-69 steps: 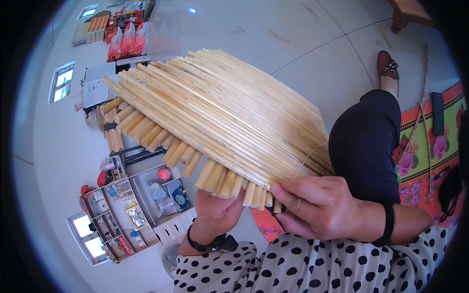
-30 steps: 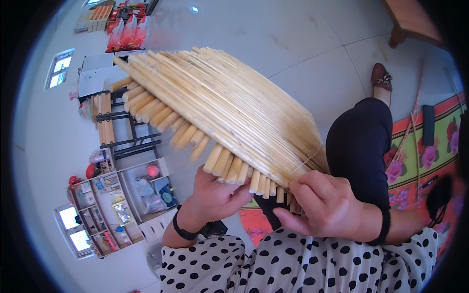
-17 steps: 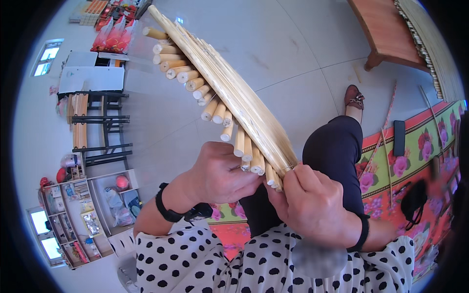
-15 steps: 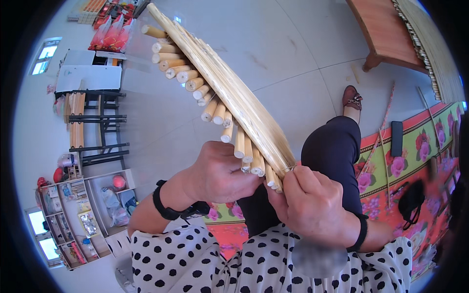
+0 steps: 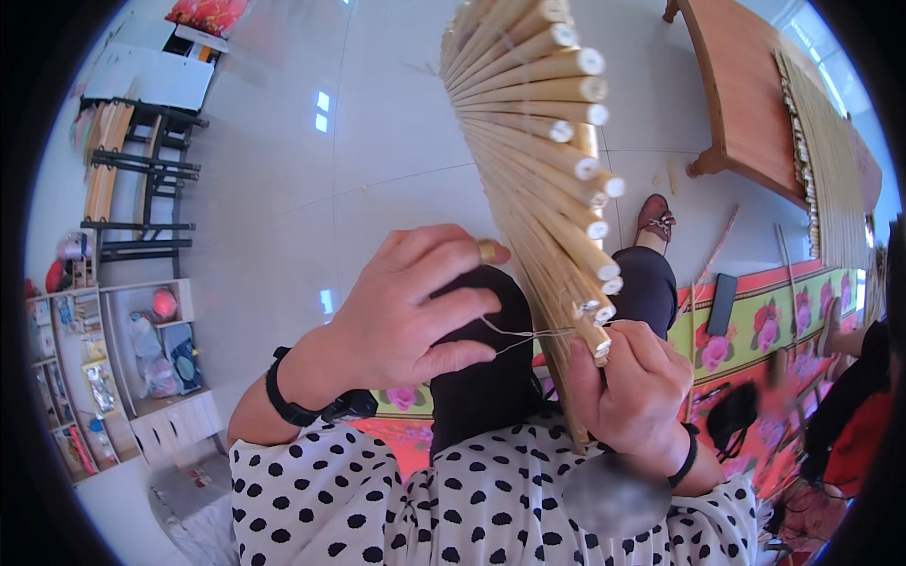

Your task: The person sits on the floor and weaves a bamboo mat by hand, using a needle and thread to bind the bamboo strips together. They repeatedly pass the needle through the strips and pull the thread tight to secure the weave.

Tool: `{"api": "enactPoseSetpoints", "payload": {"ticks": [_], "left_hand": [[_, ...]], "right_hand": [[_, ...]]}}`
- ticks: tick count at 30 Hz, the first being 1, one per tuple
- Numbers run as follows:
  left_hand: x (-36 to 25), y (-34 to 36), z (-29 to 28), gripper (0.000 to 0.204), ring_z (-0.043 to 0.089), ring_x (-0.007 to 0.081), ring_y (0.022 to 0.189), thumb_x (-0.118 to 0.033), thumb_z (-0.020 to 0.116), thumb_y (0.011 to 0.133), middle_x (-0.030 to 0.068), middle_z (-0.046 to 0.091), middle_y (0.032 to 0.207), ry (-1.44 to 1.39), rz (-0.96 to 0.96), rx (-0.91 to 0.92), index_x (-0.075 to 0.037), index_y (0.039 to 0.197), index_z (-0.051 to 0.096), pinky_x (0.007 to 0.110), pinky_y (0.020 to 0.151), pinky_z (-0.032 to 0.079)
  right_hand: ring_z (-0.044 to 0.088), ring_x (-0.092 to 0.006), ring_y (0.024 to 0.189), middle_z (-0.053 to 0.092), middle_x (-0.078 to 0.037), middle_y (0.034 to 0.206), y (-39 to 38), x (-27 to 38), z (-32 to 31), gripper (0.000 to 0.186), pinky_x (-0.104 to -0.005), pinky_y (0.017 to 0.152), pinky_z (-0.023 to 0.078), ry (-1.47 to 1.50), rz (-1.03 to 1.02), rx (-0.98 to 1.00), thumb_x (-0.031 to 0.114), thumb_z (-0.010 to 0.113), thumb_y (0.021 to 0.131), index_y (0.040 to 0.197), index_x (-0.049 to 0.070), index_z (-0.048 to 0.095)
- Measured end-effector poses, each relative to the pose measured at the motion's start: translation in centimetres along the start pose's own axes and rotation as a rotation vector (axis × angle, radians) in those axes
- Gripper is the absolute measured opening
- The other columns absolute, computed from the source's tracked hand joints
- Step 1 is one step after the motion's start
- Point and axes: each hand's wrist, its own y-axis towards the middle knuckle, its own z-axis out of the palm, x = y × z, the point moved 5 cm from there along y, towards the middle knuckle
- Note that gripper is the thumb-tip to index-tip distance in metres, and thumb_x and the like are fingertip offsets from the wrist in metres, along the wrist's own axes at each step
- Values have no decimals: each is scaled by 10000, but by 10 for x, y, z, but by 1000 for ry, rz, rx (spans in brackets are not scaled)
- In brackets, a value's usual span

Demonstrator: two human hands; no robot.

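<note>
Shelf unit: at the far left I see an open shelf unit [image 5: 104, 368] packed with small coloured items, standing on the pale tiled floor [image 5: 283, 189].
Wristband: a black band [image 5: 293, 401] circles my left wrist, above a black-dotted white sleeve.
Left hand: my left hand [image 5: 411, 307] is loosely curled, fingers bent and slightly spread, with a gold ring on one finger. Its fingertips pinch a thin pale thread [image 5: 524, 335]; it does not touch the sticks.
Thread: it runs taut from my left fingertips across to the lowest sticks.
Bamboo mat: a mat of round bamboo sticks [image 5: 538, 160] stands on edge in the middle of the view, fanning upward from my lap, cut ends facing right.
Right hand: my right hand [image 5: 628, 396] is closed around the mat's lower end, thumb and fingers gripping the bottom stick where the thread meets it.
Worktop: a wooden worktop [image 5: 746, 104] at upper right carries another stick mat [image 5: 830, 160].
Floor mat: a flowered cloth [image 5: 755, 321] lies at right.
</note>
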Motion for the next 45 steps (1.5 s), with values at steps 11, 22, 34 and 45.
{"api": "enactPoseSetpoints", "payload": {"ticks": [11, 22, 34, 45], "left_hand": [[-9, 4, 23, 205, 667, 234, 737, 20, 608, 877, 129, 682, 863, -639, -322, 84, 9, 1078, 645, 319, 662, 520], [-7, -8, 12, 119, 595, 121, 517, -2, 565, 927, 60, 653, 688, -708, -318, 134, -6, 957, 680, 261, 489, 444], [16, -91, -25, 109, 503, 37, 547, 0, 600, 911, 28, 603, 647, -643, -744, 23, 20, 982, 680, 227, 510, 397], [-15, -50, -2, 65, 497, 8, 586, -42, 659, 933, -17, 613, 745, -1037, -368, -359, 10, 971, 655, 185, 517, 365]], "right_hand": [[574, -233, 514, 595, -95, 713, 0, 6, -2, 118, -310, 454, 439, -43, 92, 26, 82, 733, 789, 781, 4, 645], [598, -205, 552, 618, -104, 790, -3, 19, 6, 174, -285, 471, 465, -71, 22, 48, 134, 741, 790, 815, -12, 648], [492, -294, 469, 511, -116, 604, -8, -17, 0, 243, -378, 430, 370, -164, 232, -27, 30, 685, 859, 661, -4, 547], [576, -247, 559, 628, -129, 742, -14, -9, -16, 121, -338, 495, 443, -117, 194, -154, 104, 714, 833, 862, -7, 677]]}}
